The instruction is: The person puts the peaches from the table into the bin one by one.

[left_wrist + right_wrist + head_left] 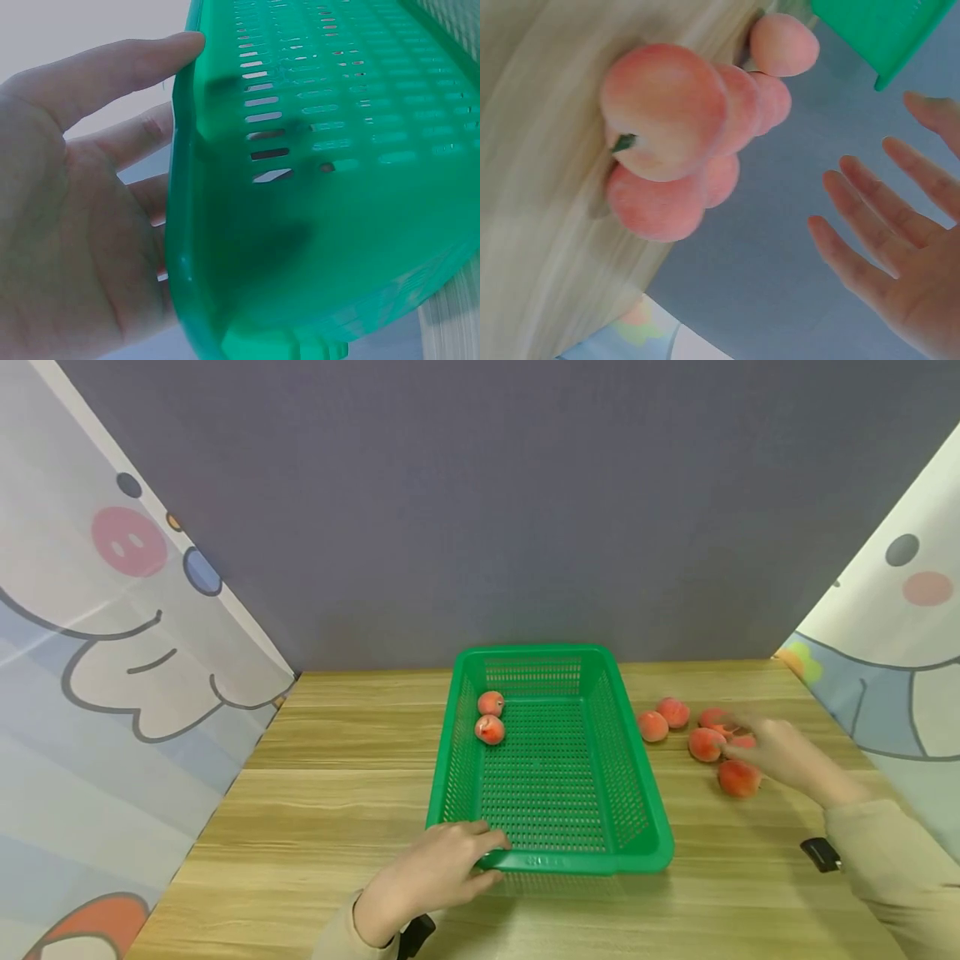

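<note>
My left hand [442, 866] grips the near rim of a green plastic basket [647, 863], close to its left corner, thumb and fingers on opposite sides of the edge. Inside, two peaches touch each other along the left wall: a rear peach [491, 702] and a front peach [490, 729]. To the right of the basket, my right hand [787, 758] hovers above a loose group of peaches [738, 778], partly covering some. In the right wrist view its fingers [870, 229] are spread, apart from the peaches, and nothing is held.
Basket and peaches are on a wood-grain table [337, 777]. A plain grey panel [480, 510] stands along the back edge. Cartoon-printed sheets flank the table, a left sheet [60, 693] and a right sheet [922, 710].
</note>
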A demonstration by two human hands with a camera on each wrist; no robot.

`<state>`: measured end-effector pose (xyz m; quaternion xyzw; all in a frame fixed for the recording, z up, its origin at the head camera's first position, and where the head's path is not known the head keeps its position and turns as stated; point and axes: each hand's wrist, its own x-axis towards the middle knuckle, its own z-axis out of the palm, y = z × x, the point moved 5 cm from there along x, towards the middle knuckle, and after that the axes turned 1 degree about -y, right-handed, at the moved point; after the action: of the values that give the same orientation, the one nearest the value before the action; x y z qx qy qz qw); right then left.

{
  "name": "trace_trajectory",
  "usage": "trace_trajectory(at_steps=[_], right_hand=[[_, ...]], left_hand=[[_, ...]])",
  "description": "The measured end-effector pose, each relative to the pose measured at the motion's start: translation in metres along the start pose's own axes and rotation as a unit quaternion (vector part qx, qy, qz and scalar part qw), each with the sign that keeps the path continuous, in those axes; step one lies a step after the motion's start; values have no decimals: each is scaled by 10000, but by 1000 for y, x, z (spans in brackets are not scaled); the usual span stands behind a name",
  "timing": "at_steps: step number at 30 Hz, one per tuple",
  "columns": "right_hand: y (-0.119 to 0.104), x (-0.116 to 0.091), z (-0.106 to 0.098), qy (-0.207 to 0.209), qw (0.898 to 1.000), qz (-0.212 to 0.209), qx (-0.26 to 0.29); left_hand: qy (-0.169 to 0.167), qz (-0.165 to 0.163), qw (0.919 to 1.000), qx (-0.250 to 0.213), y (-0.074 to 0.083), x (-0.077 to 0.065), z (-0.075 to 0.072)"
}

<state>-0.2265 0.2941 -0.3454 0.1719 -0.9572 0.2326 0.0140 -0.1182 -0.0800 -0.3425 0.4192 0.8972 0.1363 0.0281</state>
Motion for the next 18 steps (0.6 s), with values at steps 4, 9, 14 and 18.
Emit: trace_trajectory(at_steps=[4, 9, 14, 18], right_hand=[[5, -3, 5, -103, 9998, 150, -4], [10, -6, 10, -70, 9999, 130, -53], [10, -10, 15, 74, 9991, -236, -358], [11, -13, 18, 366, 9950, -571, -732]], left_hand=[[-38, -44, 10000, -15, 0, 0, 0], [-52, -61, 10000, 23, 0, 0, 0], [12, -15, 9999, 128, 0, 0, 0], [23, -11, 9999, 123, 1, 0, 0]])
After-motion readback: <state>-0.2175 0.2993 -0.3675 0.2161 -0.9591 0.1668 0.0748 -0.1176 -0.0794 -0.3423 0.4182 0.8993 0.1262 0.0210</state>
